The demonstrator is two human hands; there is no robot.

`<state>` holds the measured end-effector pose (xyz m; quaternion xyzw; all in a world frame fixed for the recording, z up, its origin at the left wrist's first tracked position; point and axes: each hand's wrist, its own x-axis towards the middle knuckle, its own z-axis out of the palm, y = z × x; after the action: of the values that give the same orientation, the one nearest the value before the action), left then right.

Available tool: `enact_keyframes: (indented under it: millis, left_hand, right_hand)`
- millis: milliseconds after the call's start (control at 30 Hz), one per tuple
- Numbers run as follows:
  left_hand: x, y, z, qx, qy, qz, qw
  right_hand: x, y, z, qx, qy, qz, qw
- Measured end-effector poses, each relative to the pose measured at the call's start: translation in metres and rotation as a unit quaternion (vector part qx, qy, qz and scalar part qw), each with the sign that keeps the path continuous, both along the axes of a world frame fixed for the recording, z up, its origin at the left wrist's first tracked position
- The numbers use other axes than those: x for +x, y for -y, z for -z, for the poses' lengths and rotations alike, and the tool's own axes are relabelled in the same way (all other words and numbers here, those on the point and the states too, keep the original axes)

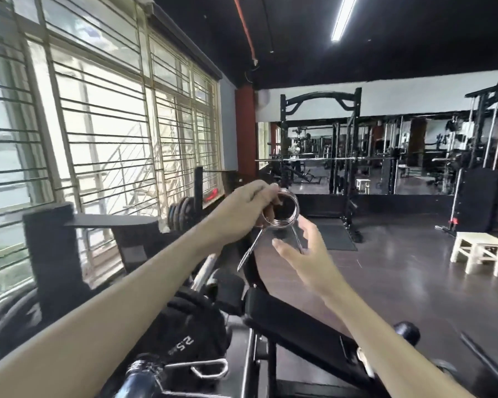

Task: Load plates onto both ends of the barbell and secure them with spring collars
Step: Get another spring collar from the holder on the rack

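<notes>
Left hand (242,209): fingers pinching spring collar (279,209) by its coil, held up in the air.
Right hand (302,248): fingers spread, just under collar's handles.
Plate (193,334): below, marked 2.5.

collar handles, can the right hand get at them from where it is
Probably yes: the right hand is open just below the collar held by the left hand, one handle already crossing its fingers, nothing between.

Both forearms bare; left hand (243,209), right hand (305,251) ungloved.
</notes>
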<state>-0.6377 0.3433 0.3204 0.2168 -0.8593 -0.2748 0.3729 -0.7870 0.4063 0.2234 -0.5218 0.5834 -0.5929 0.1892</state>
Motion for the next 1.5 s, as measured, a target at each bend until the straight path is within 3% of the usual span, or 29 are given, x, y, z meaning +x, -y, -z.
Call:
enact_keyframes:
  millis: [200, 400, 500, 667, 800, 900, 1100, 1333, 1500]
  left_hand:
    - [-0.183, -0.069, 0.069, 0.132, -0.012, 0.058, 0.989]
    - [-0.361, -0.137, 0.124, 0.291, -0.084, 0.111, 0.946]
    - [-0.436, -0.166, 0.152, 0.342, -0.071, 0.117, 0.930]
    - [-0.545, -0.201, 0.202, 0.352, 0.028, 0.202, 0.913]
    - [-0.634, -0.212, 0.228, 0.374, 0.014, 0.204, 0.905]
    - [-0.709, -0.215, 0.238, 0.408, -0.009, 0.224, 0.885]
    - [-0.854, -0.214, 0.234, 0.401, 0.010, 0.223, 0.889]
    - [-1.010, -0.211, 0.251, 0.436, 0.013, 0.239, 0.867]
    - [-1.131, -0.208, 0.257, 0.426, -0.004, 0.207, 0.880]
  right_hand:
    - [-0.146, -0.102, 0.051, 0.120, 0.073, -0.040, 0.989]
    - [-0.299, -0.195, 0.080, 0.124, 0.056, 0.120, 0.983]
    - [-0.364, -0.234, 0.092, 0.116, 0.102, 0.159, 0.975]
    - [-0.463, -0.276, 0.114, 0.085, 0.182, 0.207, 0.957]
    - [-0.544, -0.287, 0.137, 0.100, 0.258, 0.234, 0.932]
    - [-0.614, -0.287, 0.145, 0.110, 0.260, 0.263, 0.923]
    - [-0.754, -0.288, 0.146, 0.095, 0.276, 0.287, 0.912]
    - [-0.906, -0.288, 0.157, 0.077, 0.289, 0.296, 0.907]
    - [-1.027, -0.279, 0.160, 0.072, 0.283, 0.276, 0.916]
